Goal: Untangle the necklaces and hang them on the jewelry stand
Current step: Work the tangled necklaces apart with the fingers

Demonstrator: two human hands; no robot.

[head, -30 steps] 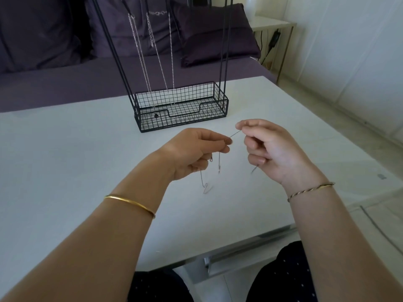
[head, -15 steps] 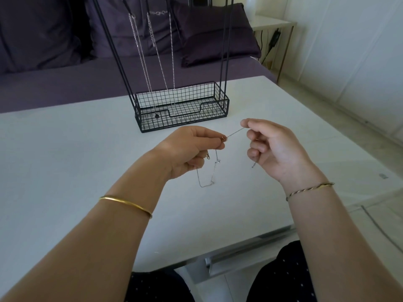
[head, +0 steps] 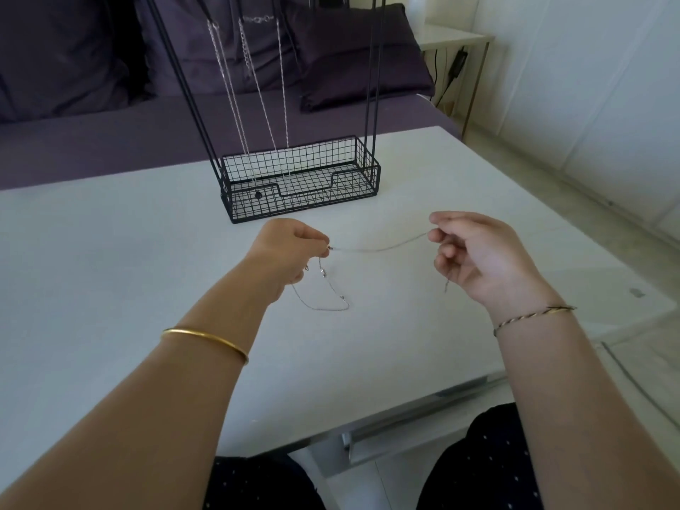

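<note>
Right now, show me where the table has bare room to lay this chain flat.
Bare table lies left of the jewelry stand and the left hand. Another bare patch sits right of the stand, beyond the right hand. Crowded: between the hands, where the necklace spans and its loop hangs below the left hand.

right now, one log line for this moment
left hand: pinches necklace | right hand: pinches necklace | span: sags between hands | jewelry stand: chains hung

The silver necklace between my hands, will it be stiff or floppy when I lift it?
Probably floppy: the necklace sags between the left hand and right hand. Likely light, since fingertip pinches hold it. Its dangling loop may tangle.
</note>
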